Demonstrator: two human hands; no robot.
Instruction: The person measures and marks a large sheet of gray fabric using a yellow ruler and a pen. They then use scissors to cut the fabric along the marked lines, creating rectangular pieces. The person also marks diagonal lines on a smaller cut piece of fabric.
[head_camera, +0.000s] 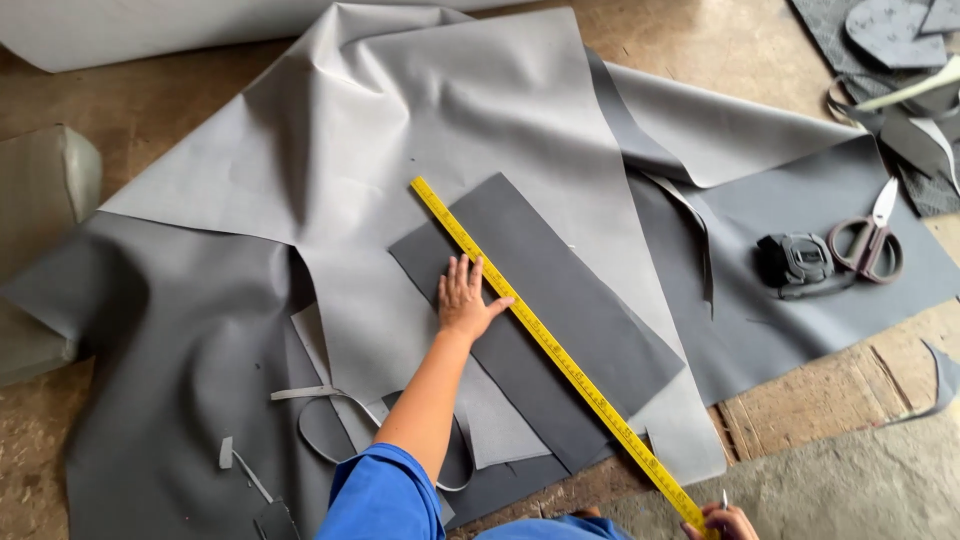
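At the bottom edge of the view, the right hand (728, 522) pinches the near end of a long yellow measuring tape (553, 350) between closed fingers; a small thin pale object also pokes up from this hand, too small to identify. Only part of the hand shows. Just left of it, the blue sleeve (382, 497) of the left arm rises into the frame.

The tape runs diagonally away from the right hand, up and to the left, lying flat along the right-hand long edge of a dark grey rectangular sheet of stiff material (535, 310). The left hand (466, 297) lies palm down on that dark sheet, fingers spread and flat, gripping nothing; its thumb touches the tape near the middle, pressing beside it. The tape's far end reaches past the sheet's top corner.

The dark sheet rests on a large light grey sheet of flexible leather-like material (420, 120), creased and folded over a darker grey layer (170, 350) spread on the worn wooden floor (810, 400). Loose narrow offcut strips (310, 395) lie near the left arm.

Further right, well apart from both hands, a dark tape-measure case (795, 260) sits just beside scissors with maroon handles (872, 243).
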